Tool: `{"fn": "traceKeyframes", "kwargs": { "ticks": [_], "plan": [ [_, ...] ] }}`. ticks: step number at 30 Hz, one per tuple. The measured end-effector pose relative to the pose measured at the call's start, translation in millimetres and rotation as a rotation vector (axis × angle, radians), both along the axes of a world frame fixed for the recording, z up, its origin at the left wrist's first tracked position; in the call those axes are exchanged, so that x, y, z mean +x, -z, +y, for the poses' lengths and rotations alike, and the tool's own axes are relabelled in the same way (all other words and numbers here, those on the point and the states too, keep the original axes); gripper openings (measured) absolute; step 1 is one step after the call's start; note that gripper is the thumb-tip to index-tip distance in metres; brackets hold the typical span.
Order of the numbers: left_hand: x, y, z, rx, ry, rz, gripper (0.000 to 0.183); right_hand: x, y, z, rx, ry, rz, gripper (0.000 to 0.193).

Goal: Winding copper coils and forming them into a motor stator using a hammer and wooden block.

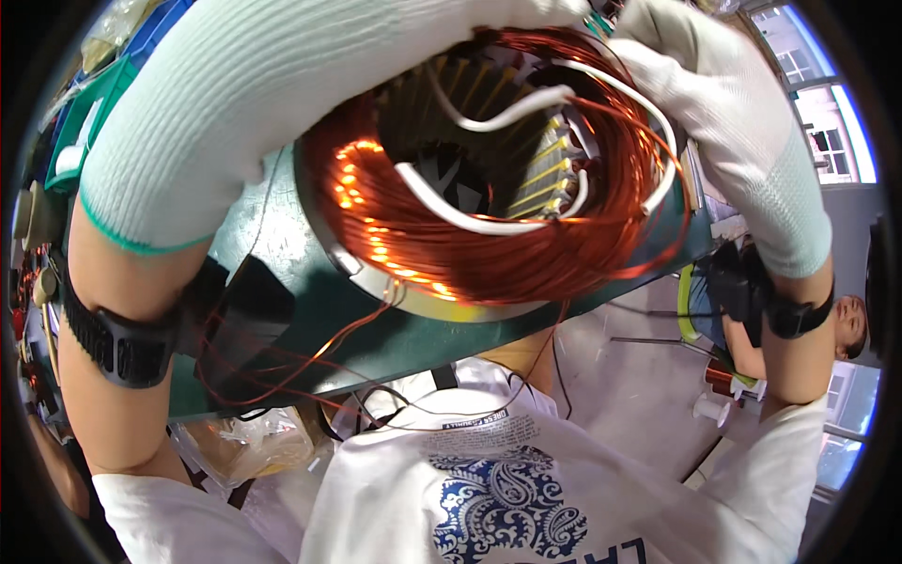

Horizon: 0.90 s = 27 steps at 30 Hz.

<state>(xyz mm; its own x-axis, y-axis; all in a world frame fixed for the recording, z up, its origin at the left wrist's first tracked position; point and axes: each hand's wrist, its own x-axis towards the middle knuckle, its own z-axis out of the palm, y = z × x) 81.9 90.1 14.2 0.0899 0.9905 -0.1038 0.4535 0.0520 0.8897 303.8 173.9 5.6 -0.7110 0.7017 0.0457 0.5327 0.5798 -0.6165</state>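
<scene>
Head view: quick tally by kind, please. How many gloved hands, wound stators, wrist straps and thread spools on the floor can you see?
Gloved hands: 2, the left hand and right hand, both on the stator
Copper-wound stator: 1
Black wrist straps: 2, left strap, right strap
Spools on the floor: 2, red spool, white spool
Total: 7

Glossy copper wire windings (489, 254), glinting orange, on a dull grey metal stator core (451, 308). Smooth white plastic-sleeved leads (498, 115) across them. Ribbed, matt knit-cloth gloves on left hand (282, 85) and right hand (723, 113). Matt dark-green bench (282, 254). Crinkled clear plastic bag (244, 442) below.
</scene>
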Motion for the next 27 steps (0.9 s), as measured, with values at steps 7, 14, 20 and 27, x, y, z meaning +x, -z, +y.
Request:
{"fn": "traceKeyframes", "kwargs": {
  "ticks": [7, 14, 20, 27],
  "plan": [
    [-19.1, 65.6, -32.5, 0.041, -0.119, -0.552, 0.038, -1.7, -11.7, -11.2, -0.024, 0.123, -0.084, 0.027],
    [-41.5, 55.3, -72.9, -0.454, -0.623, -0.395, 0.04, -1.3, 11.6, -2.2, -0.041, 0.085, 0.121, 0.017],
    [-6.0, 50.0, 22.7, 0.261, 0.025, -0.109, 0.029, -0.4, 11.3, -10.5, 0.518, -0.143, -0.013, 0.016],
    [3.3, 51.6, 21.1, 0.15, -0.132, -0.297, 0.028, 48.8, 33.7, 15.2, -0.175, 0.293, 0.446, 0.038]
  ]
}}
